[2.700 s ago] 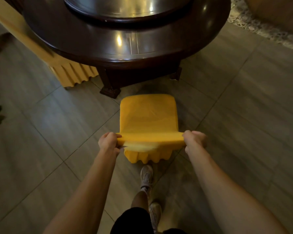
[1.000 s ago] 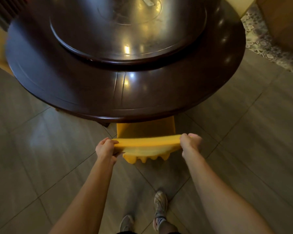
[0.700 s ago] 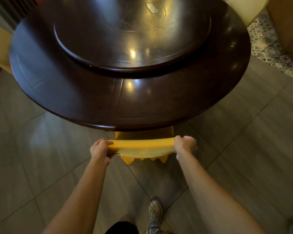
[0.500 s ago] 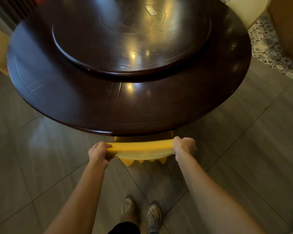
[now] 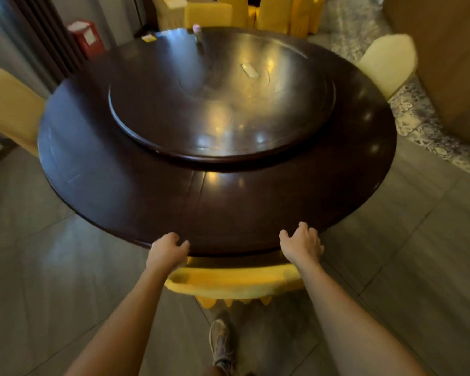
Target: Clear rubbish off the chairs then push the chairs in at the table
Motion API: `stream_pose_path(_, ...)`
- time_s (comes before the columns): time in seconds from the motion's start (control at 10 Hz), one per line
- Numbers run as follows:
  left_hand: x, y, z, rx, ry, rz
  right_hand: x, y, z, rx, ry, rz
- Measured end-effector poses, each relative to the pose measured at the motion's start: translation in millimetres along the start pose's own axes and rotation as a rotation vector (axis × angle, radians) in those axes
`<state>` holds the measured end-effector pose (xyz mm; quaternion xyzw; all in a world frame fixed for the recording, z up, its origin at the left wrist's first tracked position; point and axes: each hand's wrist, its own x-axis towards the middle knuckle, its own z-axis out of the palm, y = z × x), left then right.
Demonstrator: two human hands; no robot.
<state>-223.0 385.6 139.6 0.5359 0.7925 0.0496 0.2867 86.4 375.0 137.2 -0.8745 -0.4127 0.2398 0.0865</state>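
Observation:
A yellow-covered chair (image 5: 234, 283) stands pushed in at the near edge of the round dark wooden table (image 5: 136, 191). Only the top of its backrest shows; the seat is hidden under the table. My left hand (image 5: 167, 252) hovers just above the backrest's left end, fingers loosely curled and apart, holding nothing. My right hand (image 5: 301, 244) hovers above the right end, fingers spread, also free. Both hands overlap the table's rim in view.
A raised turntable (image 5: 223, 104) fills the table's middle, with a small card (image 5: 250, 70) on it. Other yellow-covered chairs stand at the left (image 5: 11, 109), right (image 5: 388, 63) and far side (image 5: 208, 14). A red box (image 5: 86, 38) sits at the back left. Grey tiled floor surrounds the table.
Both hands have let go of the chair's backrest and lifted off it. The chair now sits further under the table, and the camera has tilted up to show the whole table.

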Motion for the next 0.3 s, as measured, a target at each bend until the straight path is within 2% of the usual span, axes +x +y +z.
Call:
stream_pose_path(0.2,44,90,-129,0.200,0.400,0.484,28,-119,-104,-0.126,0.312,-0.462)
stream_pose_path(0.3,54,127,-195,0.287,0.532,0.614,24,-166,-161,-0.167,0.487,-0.641)
